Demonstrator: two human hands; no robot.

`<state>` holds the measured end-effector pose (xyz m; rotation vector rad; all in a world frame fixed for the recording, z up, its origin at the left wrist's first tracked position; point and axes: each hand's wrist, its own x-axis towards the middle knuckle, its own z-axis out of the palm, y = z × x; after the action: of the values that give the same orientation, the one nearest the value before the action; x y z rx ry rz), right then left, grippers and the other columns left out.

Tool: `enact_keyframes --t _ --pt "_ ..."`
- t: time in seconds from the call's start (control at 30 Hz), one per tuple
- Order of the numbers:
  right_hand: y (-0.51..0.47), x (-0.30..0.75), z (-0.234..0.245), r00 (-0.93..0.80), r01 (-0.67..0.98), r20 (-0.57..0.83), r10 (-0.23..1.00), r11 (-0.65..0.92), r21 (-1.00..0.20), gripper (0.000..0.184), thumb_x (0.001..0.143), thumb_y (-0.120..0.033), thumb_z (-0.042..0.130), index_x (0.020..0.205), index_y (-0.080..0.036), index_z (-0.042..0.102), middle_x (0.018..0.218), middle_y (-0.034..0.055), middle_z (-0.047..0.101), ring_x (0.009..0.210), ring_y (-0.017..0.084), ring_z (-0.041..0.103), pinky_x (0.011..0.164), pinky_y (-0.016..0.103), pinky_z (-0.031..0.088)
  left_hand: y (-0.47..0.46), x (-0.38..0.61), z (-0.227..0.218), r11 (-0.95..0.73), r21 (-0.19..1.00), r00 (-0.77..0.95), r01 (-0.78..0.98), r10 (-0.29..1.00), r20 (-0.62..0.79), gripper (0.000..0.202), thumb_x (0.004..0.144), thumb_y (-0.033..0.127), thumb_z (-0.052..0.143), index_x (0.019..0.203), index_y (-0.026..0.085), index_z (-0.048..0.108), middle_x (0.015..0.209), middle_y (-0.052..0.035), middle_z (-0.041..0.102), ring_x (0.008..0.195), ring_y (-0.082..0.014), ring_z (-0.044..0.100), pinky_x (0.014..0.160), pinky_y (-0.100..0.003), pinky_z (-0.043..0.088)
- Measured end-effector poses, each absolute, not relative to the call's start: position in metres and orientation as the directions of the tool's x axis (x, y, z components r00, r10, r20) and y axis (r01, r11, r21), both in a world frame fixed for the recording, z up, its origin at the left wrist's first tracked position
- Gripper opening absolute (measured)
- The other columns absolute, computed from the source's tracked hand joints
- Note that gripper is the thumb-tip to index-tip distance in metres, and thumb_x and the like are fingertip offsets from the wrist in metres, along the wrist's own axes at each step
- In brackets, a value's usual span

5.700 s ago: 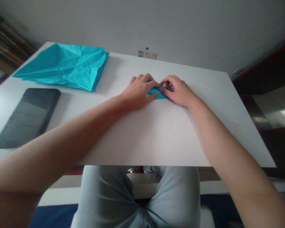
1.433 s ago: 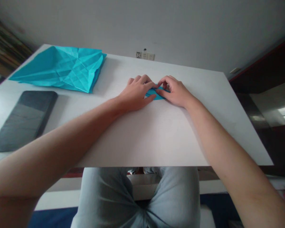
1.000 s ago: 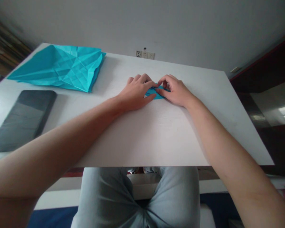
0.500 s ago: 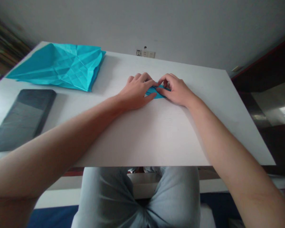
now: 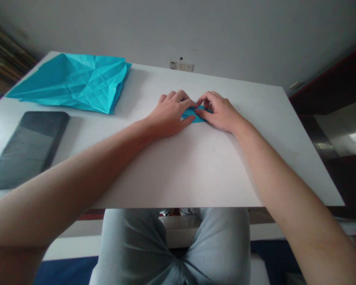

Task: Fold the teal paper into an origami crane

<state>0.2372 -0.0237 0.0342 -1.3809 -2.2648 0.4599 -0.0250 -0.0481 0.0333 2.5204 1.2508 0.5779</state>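
Note:
A small folded piece of blue paper (image 5: 192, 116) lies flat on the white table (image 5: 195, 166), mostly hidden under my fingers. My left hand (image 5: 169, 114) presses down on its left part with curled fingers and the thumb along the near edge. My right hand (image 5: 219, 113) pinches and presses its right part, the fingertips meeting those of the left hand over the paper.
A large creased sheet of blue paper (image 5: 74, 81) lies at the table's far left. A dark flat phone or tablet (image 5: 26, 146) rests near the left edge. Wall sockets (image 5: 180, 66) sit behind the table. My knees in light jeans (image 5: 172, 245) show under the front edge.
Both hands stay pressed on the small blue paper with only slight finger shifts. The view has drifted a little.

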Motion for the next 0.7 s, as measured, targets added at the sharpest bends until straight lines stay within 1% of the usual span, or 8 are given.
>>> enact_keyframes --t 0.2,0.3,0.43,0.6,0.7 --pt "-0.0231 0.2377 0.0333 -0.404 0.740 0.213 0.890 0.455 -0.496 0.039 0.112 -0.067 0.085 0.124 -0.031 0.076 0.122 0.0091 0.078 0.112 0.033 0.068 0.112 0.055 0.057 -0.0477 -0.0249 0.0328 -0.586 0.406 0.545 0.701 0.808 0.224 0.053 0.116 0.040 0.064 0.165 0.030 0.080 0.168 -0.0204 0.069 0.161 -0.0508 0.063 0.140 -0.081 0.044" --pt "-0.0229 0.2378 0.0332 -0.404 0.744 0.210 0.890 0.453 -0.491 0.039 0.112 -0.066 0.085 0.125 -0.031 0.076 0.122 0.0092 0.078 0.111 0.033 0.068 0.112 0.055 0.057 -0.0477 -0.0245 0.0334 -0.578 0.412 0.546 0.704 0.812 0.207 0.055 0.115 0.040 0.064 0.166 0.029 0.079 0.170 -0.0208 0.068 0.163 -0.0516 0.061 0.141 -0.082 0.043" --pt "-0.0221 0.2377 0.0320 -0.405 0.744 0.210 0.890 0.454 -0.489 0.036 0.112 -0.062 0.085 0.124 -0.030 0.076 0.124 0.0092 0.078 0.110 0.032 0.068 0.113 0.054 0.056 -0.0481 -0.0244 0.0338 -0.587 0.414 0.546 0.696 0.807 0.224 0.054 0.115 0.040 0.064 0.166 0.029 0.080 0.168 -0.0208 0.069 0.161 -0.0511 0.062 0.140 -0.081 0.043" --pt "-0.0215 0.2382 0.0314 -0.403 0.736 0.219 0.889 0.457 -0.500 0.039 0.111 -0.066 0.086 0.124 -0.031 0.076 0.121 0.0088 0.078 0.113 0.033 0.068 0.112 0.054 0.056 -0.0486 -0.0245 0.0338 -0.588 0.412 0.547 0.696 0.806 0.227 0.054 0.116 0.040 0.064 0.166 0.029 0.080 0.167 -0.0211 0.070 0.160 -0.0511 0.064 0.140 -0.081 0.044" --pt "-0.0223 0.2386 0.0327 -0.403 0.739 0.214 0.890 0.455 -0.497 0.039 0.111 -0.066 0.086 0.124 -0.031 0.076 0.122 0.0093 0.078 0.113 0.034 0.068 0.111 0.054 0.056 -0.0485 -0.0245 0.0343 -0.590 0.407 0.547 0.698 0.805 0.229 0.054 0.116 0.041 0.064 0.165 0.030 0.080 0.166 -0.0204 0.071 0.159 -0.0508 0.064 0.139 -0.081 0.045"
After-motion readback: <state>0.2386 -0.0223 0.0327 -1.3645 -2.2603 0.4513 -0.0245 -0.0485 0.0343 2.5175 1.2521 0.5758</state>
